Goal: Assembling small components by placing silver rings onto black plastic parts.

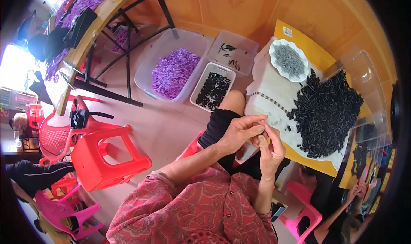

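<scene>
My left hand (239,133) and my right hand (270,153) meet above my lap, their fingertips pinched close together. Whatever lies between the fingers is too small or hidden to make out. Just beyond them a white cloth (276,79) covers part of a yellow board (310,159). On the cloth is a large heap of short black tube-like pieces (327,115). A line of dark pieces (272,100) runs across the cloth near my hands. At the far end stands a white scalloped dish (277,69) filled with small grey pieces (289,60).
A clear tub (145,68) of purple wrapped-looking pieces, a white basket (198,99) of black pieces and a clear box (252,47) with scattered dark pieces are on the floor. Red stools (102,171) stand left. Another person's hands (358,191) show at lower right.
</scene>
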`<state>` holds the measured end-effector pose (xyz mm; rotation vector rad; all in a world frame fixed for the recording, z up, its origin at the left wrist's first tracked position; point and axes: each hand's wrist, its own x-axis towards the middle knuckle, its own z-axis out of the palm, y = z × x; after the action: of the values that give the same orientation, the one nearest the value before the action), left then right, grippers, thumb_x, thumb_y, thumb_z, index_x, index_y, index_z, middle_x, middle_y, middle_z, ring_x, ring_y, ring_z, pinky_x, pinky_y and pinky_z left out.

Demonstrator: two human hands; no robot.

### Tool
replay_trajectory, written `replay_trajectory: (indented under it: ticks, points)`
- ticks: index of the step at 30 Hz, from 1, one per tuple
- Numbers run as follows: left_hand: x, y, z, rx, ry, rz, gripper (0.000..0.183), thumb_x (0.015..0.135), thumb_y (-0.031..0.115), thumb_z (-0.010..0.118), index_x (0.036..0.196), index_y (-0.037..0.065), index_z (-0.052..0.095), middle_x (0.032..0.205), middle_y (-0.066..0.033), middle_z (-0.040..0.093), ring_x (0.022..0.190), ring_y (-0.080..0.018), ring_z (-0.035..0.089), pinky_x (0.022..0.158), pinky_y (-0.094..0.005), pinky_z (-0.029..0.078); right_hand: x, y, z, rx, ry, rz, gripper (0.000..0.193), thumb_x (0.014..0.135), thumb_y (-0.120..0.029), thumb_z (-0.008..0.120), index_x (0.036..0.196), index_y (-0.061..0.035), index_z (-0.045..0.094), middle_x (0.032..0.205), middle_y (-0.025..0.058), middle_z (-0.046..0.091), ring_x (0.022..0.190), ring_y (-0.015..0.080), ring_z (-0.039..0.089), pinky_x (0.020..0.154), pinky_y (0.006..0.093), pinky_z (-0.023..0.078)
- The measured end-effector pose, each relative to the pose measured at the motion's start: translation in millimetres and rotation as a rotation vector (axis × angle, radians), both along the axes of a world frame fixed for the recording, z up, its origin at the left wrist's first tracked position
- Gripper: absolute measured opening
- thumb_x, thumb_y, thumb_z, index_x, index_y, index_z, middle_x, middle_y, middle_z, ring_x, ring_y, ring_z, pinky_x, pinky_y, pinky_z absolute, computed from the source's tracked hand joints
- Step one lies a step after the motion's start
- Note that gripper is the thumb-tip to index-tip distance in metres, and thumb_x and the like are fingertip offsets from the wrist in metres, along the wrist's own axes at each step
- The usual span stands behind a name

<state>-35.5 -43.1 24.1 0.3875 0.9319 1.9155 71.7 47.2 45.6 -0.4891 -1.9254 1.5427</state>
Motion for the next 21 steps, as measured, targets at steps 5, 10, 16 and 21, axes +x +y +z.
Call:
replay_trajectory:
  ticks: [5, 10, 16, 21]
  points:
    - [-25, -3, -9, -0.139, -0.093, 0.227, 0.021, 0.093, 0.008, 0.058, 0.113, 0.001, 0.063, 0.085, -0.0041, 0.065, 0.063, -0.0085, 0.059, 0.057, -0.0223, 0.052, -5, -2, -1, 0.18, -0.039, -0.032, 0.031, 0.085, 0.003, 0.064, 0.116, 0.0015, 0.062, 0.113, 0.0123, 0.066, 0.097, 0.0178, 0.059, 0.086, 0.0278, 0.047]
    - [-82, -12, -29, -0.372, -0.072, 0.461, 0.016, 0.089, 0.013, 0.064, 0.1, 0.002, 0.067, 0.079, -0.0046, 0.065, 0.06, -0.0094, 0.06, 0.051, -0.0241, 0.054, 4, 7, -11, 0.142, -0.091, -0.063, 0.021, 0.085, 0.002, 0.064, 0.106, 0.0005, 0.067, 0.098, 0.0094, 0.067, 0.085, 0.0159, 0.061, 0.077, 0.0261, 0.048]
    - [-145, -37, -74, -0.501, -0.066, 0.484, 0.025, 0.09, 0.02, 0.064, 0.101, -0.002, 0.062, 0.079, -0.0089, 0.066, 0.058, -0.0125, 0.061, 0.053, -0.0258, 0.055, 7, -1, -16, 0.047, -0.136, -0.022, 0.016, 0.087, 0.004, 0.061, 0.103, 0.0024, 0.067, 0.096, 0.0071, 0.068, 0.085, 0.0099, 0.061, 0.076, 0.0214, 0.048]
    - [-121, -16, -64, -0.528, 0.114, 0.437, 0.023, 0.091, 0.019, 0.062, 0.1, -0.003, 0.063, 0.082, -0.0098, 0.067, 0.058, -0.013, 0.062, 0.054, -0.0247, 0.056, 11, -3, -15, 0.146, -0.09, -0.032, 0.014, 0.088, 0.002, 0.061, 0.1, 0.0009, 0.068, 0.092, 0.0075, 0.068, 0.077, 0.011, 0.065, 0.068, 0.022, 0.05]
